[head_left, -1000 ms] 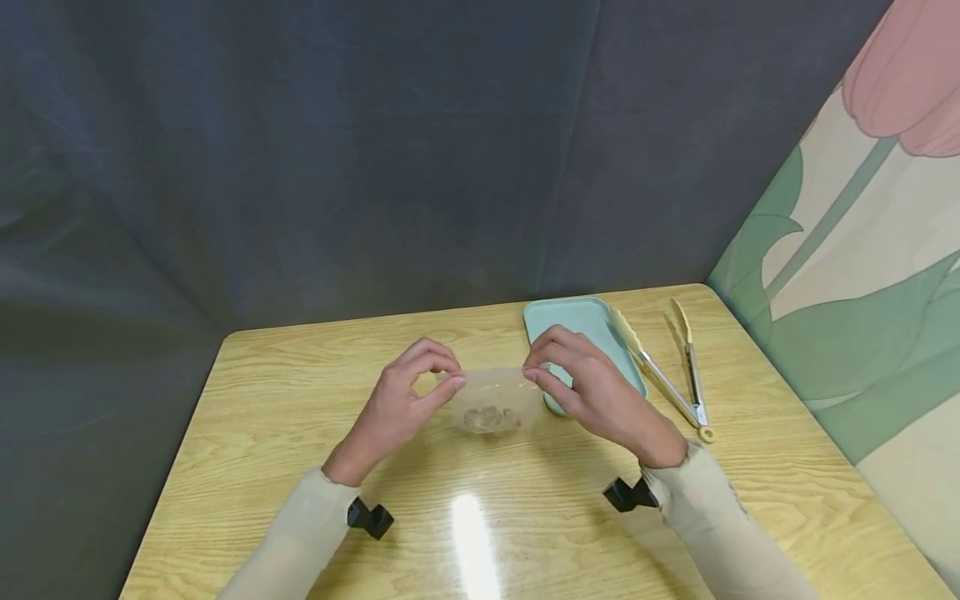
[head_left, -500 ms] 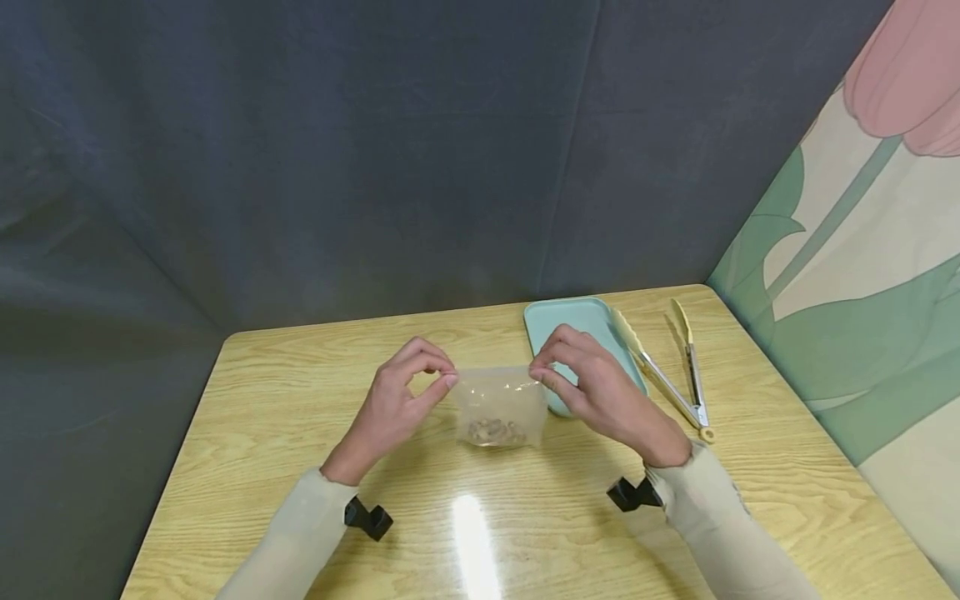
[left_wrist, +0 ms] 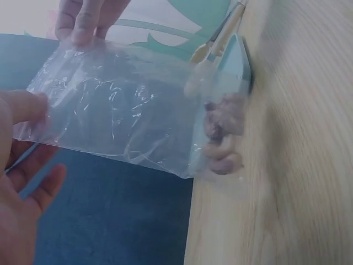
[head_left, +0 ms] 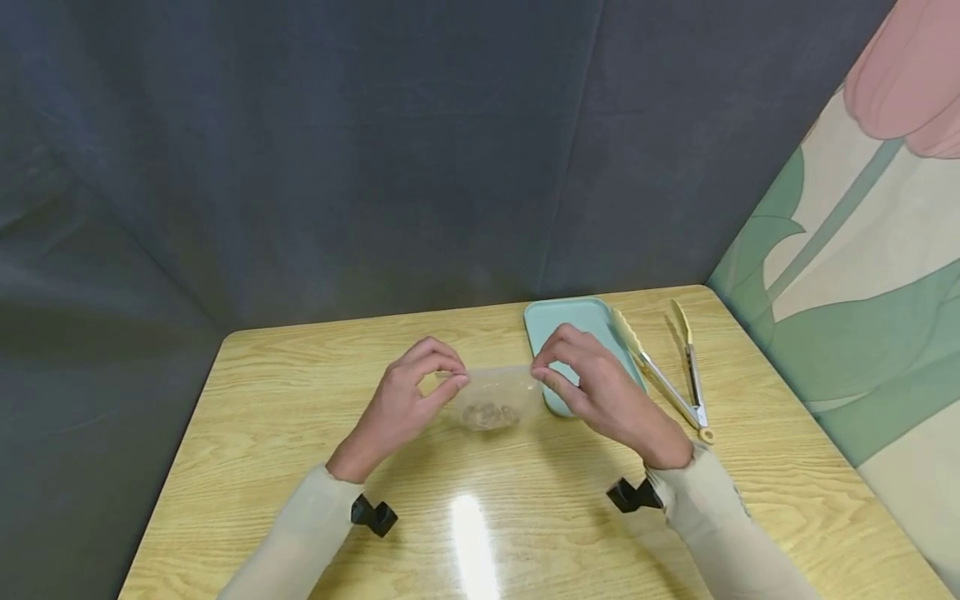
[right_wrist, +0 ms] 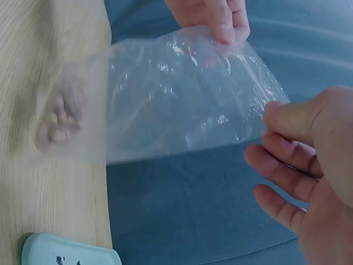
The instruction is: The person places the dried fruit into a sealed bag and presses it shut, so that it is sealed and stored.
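A clear plastic bag (head_left: 501, 385) hangs between my two hands above the table. My left hand (head_left: 401, 396) pinches its top left corner between thumb and forefinger. The other top corner is gripped the same way by my right hand (head_left: 600, 392). Several small brownish lumps (left_wrist: 223, 124) lie gathered along the bag's bottom, close over the wood in the left wrist view. Shiny creases run across the plastic (right_wrist: 176, 94) in the right wrist view, and its upper edge is stretched nearly straight.
Behind my right hand lies a light teal tray (head_left: 555, 312), with small dark bits on it in the right wrist view. Tongs (head_left: 693, 375) with pale yellow tips lie spread beside it. A dark curtain (head_left: 375, 167) and a flower-patterned cloth (head_left: 862, 333) border the wooden table (head_left: 262, 433).
The bag swung down and is now tilted up again, its lumps shifting with it. My left hand went slightly left, then back right; my right hand moved slightly right and keeps its pinch.
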A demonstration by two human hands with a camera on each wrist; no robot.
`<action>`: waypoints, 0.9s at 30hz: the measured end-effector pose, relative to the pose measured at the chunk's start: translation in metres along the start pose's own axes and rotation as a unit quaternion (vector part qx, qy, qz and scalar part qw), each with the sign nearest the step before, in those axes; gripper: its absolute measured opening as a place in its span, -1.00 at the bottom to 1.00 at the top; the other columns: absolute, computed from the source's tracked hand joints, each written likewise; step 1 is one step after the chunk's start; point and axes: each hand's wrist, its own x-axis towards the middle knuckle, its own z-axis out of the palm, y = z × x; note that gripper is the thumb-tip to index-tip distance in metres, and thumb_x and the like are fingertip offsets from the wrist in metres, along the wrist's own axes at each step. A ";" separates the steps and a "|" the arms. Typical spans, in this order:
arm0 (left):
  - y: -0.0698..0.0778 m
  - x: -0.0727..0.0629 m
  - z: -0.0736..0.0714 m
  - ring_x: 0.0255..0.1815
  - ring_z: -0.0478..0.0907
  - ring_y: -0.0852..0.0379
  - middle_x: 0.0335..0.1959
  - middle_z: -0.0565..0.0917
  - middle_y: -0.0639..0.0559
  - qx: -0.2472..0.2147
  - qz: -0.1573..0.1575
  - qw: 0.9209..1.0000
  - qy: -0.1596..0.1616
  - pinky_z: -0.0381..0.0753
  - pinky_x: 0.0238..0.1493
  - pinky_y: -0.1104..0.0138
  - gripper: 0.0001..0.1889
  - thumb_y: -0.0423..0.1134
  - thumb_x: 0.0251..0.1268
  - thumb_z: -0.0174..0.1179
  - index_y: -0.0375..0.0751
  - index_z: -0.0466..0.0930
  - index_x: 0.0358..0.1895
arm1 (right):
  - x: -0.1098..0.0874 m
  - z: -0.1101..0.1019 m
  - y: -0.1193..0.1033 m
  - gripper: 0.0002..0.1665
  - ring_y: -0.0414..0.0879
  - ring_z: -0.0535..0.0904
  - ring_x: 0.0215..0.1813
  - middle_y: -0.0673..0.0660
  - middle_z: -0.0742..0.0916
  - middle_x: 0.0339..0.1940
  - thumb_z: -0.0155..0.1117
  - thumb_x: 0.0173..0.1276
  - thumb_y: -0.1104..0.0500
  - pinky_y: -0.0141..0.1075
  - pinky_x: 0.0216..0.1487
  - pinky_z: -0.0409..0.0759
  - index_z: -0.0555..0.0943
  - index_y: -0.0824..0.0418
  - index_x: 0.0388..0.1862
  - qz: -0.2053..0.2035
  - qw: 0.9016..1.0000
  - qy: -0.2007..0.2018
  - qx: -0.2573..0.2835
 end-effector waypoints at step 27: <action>0.010 0.005 0.008 0.07 0.58 0.19 -0.02 0.67 0.16 0.025 0.045 0.998 -0.024 0.65 0.13 0.20 -0.95 -0.22 0.52 0.34 -0.05 0.79 -0.13 | 0.016 0.016 -0.015 -0.90 -0.21 0.56 -0.22 -0.15 0.68 -0.24 0.50 0.42 0.20 -0.20 0.06 0.45 0.77 -0.01 -0.26 -0.046 0.999 -0.027 -0.008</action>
